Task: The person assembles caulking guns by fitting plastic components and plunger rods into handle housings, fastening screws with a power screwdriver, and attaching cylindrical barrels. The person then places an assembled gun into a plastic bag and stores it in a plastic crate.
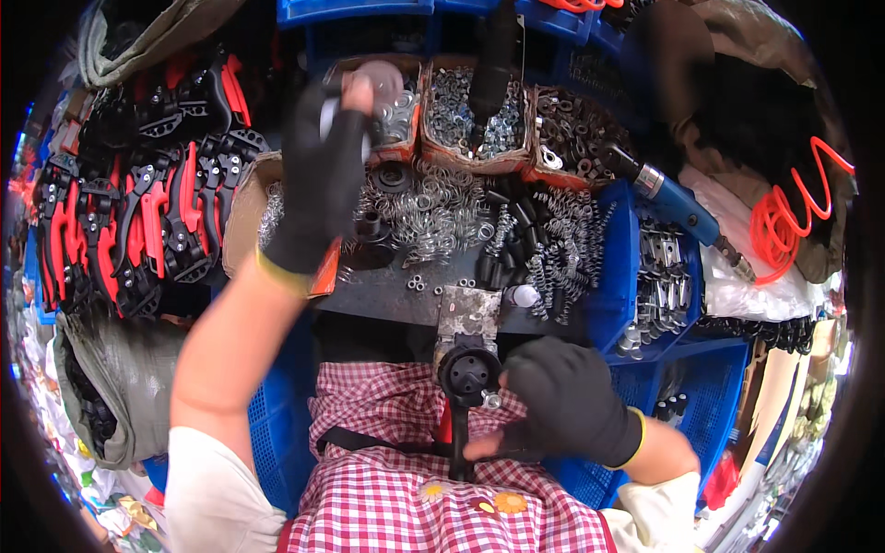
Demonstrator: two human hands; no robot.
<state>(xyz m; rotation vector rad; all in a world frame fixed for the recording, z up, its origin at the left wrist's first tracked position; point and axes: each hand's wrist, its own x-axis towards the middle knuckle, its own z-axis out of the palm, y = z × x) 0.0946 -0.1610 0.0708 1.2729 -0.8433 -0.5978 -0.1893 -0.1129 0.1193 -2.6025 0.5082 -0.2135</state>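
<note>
My left hand (323, 157), in a black glove with bare fingertips, is raised over the left parts boxes. It is closed on a round, pale, see-through disc (385, 81), blurred, so its kind does not show. My right hand (567, 401), gloved alike, is closed beside a black part with a round, holed head (470, 370) and a stem pointing down toward my lap. Its fingertips touch the head and the stem. A small metal piece (491, 400) shows at the head's lower right. The head sits against a worn metal block (468, 313) at the bench's front edge.
Cardboard boxes of washers and nuts (452, 101) stand at the back, under a hanging black driver (493, 69). Loose springs (429, 212) cover the bench. Black-and-red tool handles (138, 212) pile up left. A blue air tool (678, 203) with an orange coiled hose (779, 230) lies right.
</note>
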